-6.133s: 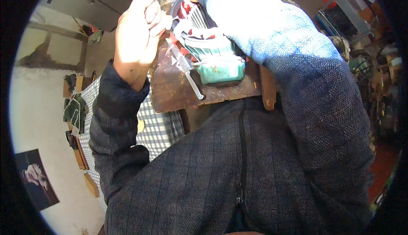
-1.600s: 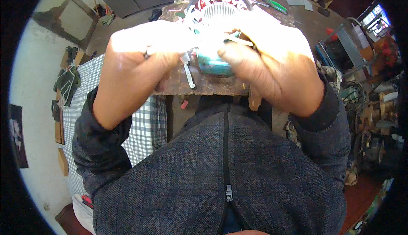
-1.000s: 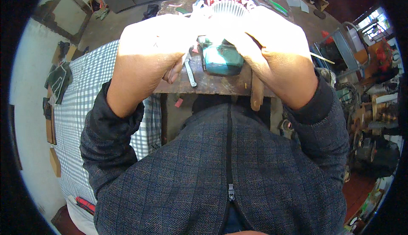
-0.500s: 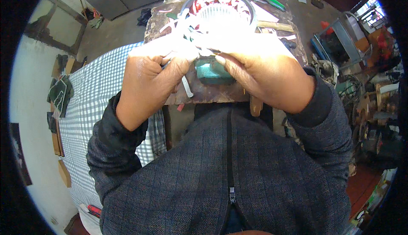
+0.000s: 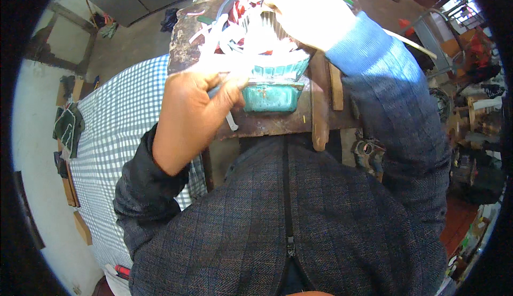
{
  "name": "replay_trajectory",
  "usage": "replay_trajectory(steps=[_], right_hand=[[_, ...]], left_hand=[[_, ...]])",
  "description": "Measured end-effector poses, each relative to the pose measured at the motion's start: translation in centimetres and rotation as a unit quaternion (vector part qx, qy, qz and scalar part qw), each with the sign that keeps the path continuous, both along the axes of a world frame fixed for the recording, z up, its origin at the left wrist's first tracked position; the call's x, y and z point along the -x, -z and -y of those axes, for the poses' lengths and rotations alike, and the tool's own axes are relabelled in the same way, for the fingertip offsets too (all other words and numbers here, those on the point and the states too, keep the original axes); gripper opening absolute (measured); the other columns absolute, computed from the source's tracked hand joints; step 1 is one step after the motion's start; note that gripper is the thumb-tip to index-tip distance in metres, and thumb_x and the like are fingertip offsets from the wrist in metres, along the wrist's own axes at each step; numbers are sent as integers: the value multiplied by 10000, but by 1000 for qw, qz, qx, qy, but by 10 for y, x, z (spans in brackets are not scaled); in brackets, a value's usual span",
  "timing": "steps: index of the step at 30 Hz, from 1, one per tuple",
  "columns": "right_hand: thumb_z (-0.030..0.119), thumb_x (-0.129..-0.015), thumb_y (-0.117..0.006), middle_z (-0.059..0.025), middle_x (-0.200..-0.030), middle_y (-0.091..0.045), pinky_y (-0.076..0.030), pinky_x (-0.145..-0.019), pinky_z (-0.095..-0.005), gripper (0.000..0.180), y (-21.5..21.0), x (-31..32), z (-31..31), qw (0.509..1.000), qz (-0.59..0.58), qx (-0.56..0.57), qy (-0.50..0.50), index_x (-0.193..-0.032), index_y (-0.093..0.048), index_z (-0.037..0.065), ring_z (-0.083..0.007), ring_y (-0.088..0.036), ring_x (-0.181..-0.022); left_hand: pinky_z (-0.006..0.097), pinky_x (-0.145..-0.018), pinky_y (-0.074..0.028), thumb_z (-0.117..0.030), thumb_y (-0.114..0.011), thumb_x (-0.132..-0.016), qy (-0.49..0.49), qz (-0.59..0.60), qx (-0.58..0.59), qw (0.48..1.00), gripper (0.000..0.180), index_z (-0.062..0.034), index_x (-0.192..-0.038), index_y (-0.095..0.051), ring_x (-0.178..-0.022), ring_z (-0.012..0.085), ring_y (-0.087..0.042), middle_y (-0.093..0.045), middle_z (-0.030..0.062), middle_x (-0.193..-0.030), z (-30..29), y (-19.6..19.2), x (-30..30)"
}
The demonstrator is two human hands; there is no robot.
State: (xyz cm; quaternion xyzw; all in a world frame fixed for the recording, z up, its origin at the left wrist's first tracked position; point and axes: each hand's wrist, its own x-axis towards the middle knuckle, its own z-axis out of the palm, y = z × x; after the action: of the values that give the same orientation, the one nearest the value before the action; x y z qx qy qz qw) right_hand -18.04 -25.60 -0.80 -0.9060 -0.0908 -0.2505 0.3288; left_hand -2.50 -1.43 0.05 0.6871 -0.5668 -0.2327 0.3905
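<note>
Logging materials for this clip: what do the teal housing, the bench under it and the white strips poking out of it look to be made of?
Teal housing: likely cast metal, painted teal with worn patches and ribbed fins. Bench: seemingly wood, dark, stained and rough at the edge. White strips: thin, flat and bent, probably paper or plastic film; glare leaves it open.

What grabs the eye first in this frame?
The teal finned motor housing, at the near edge of the worn brown workbench, with pale strips and red windings spilling from its open top. The left hand grips its near left side around a thin tool, while the right hand rests on the far rim, washed out by bright light. A checked cloth lies to the left.
</note>
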Motion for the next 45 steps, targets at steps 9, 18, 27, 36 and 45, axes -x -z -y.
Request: replay_trajectory(steps=[9,18,27,36,45], right_hand=[[240,-1053,-500,-92,-1287,-676,-370,-1168,-439,316,12,-25,9,994,-37,-82,-68,-1295,-644,96,-227,-621,-1223],[240,-1052,-496,-111,-1273,-673,-418,-1131,-433,326,15,-31,5,999,-19,32,-9,-1297,-634,75,-247,-626,-1210],[241,-1051,-492,-129,-1258,-670,-466,-1095,-427,337,19,-32,0,992,2,118,33,-1299,-623,53,-266,-630,-1197],[240,-1053,-487,-148,-1242,-667,-494,-1072,-435,354,-16,-22,-4,977,-82,197,11,-1313,-601,29,-291,-638,-1171],[243,-1065,-462,-146,-1249,-670,-486,-1080,-429,363,12,-34,-6,944,-49,290,148,-1315,-602,22,-281,-641,-1171]], left_hand=[[397,-796,-520,-78,-762,-867,56,232,199,950,179,-25,-1030,-711,-871,317,-684,-709,143,-919,-4,7,3],[399,-810,-487,-75,-789,-834,73,276,237,929,190,-40,-1003,-709,-882,290,-666,-700,95,-916,-7,6,2],[394,-721,-481,-119,-767,-874,54,255,243,934,161,-54,-1010,-709,-803,291,-650,-680,93,-880,1,11,3],[398,-641,-536,-109,-762,-888,13,217,240,946,100,-24,-941,-753,-708,310,-705,-733,138,-828,14,14,6],[410,-617,-522,-117,-750,-888,-3,185,215,959,129,4,-932,-755,-688,345,-690,-708,188,-803,14,23,-4]])
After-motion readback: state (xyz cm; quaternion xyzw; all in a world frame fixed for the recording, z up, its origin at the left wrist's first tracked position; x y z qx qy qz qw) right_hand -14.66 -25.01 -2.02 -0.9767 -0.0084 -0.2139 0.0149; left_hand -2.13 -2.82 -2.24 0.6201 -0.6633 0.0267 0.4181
